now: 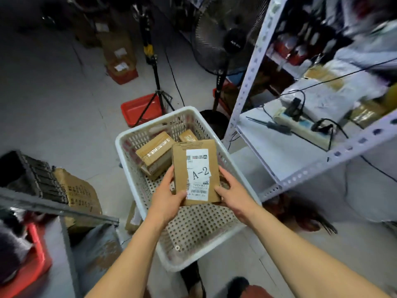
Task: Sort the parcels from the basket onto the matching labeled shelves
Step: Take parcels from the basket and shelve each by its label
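A pale grey concrete floor (53, 87) spreads under dim light. A black pedestal fan (223, 39) stands beside a white perforated-steel shelving rack (305, 166), which carries a cream power strip (300, 127) with black cables. A black tripod stand (155, 82) rises over a red plastic tray (137, 110). Brown cardboard boxes (118, 50) line the far floor; a grey metal shelf (60, 209) sits at left.

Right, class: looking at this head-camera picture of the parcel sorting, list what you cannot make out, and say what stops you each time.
- Shelf labels on the white rack: none readable; motion blur smears the right side.
- Small print and barcode on the A-2 parcel: too small and partly under the left hand.
- Parcels in the basket: labels face away or lie behind the held parcel.
- Right hand: fingertips hidden behind the parcel.
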